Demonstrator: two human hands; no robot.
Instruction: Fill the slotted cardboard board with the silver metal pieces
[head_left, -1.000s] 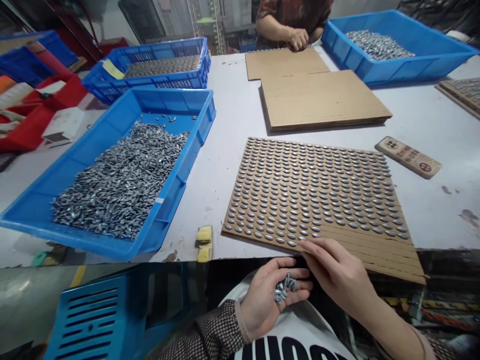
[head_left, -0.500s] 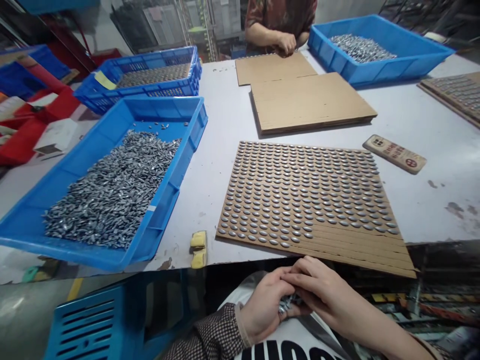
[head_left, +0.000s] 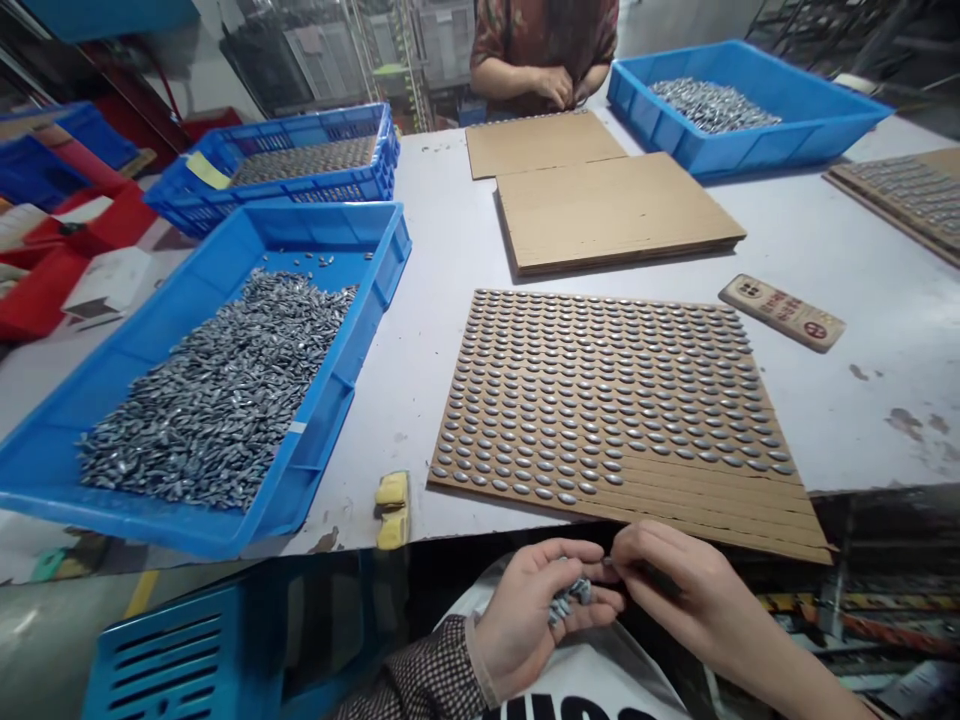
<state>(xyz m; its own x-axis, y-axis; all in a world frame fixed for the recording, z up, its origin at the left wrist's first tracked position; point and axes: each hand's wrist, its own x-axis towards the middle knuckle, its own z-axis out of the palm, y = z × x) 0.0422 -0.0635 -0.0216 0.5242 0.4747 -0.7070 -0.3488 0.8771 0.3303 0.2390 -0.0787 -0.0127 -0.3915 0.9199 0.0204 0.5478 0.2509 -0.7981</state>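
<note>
My left hand (head_left: 529, 610) is cupped, palm up, around a small heap of grey, spindle-shaped metal pieces (head_left: 570, 600). Beside its fingertips, my right hand (head_left: 667, 575) is closed in a pinch, with a bit of grey metal showing at the fingertips. Both hands are over my lap, just in front of the table edge. Beyond them lies a grooved cardboard sheet (head_left: 712, 492) carrying rows of the same metal pieces. Its near right strip is bare, and the nearest row stops partway across.
At left stands a blue tray (head_left: 341, 400) of loose metal pieces, behind it a blue crate (head_left: 386, 160). Stacked cardboard (head_left: 615, 215), a printed wooden block (head_left: 784, 312) and another blue tray (head_left: 787, 145) lie farther back. A yellow object (head_left: 393, 510) sits near the edge. A co-worker (head_left: 544, 60) works opposite.
My hands have come apart a little: the right has shifted off the left palm to the right, and the left has opened, revealing the heap. The view has tilted slightly.
</note>
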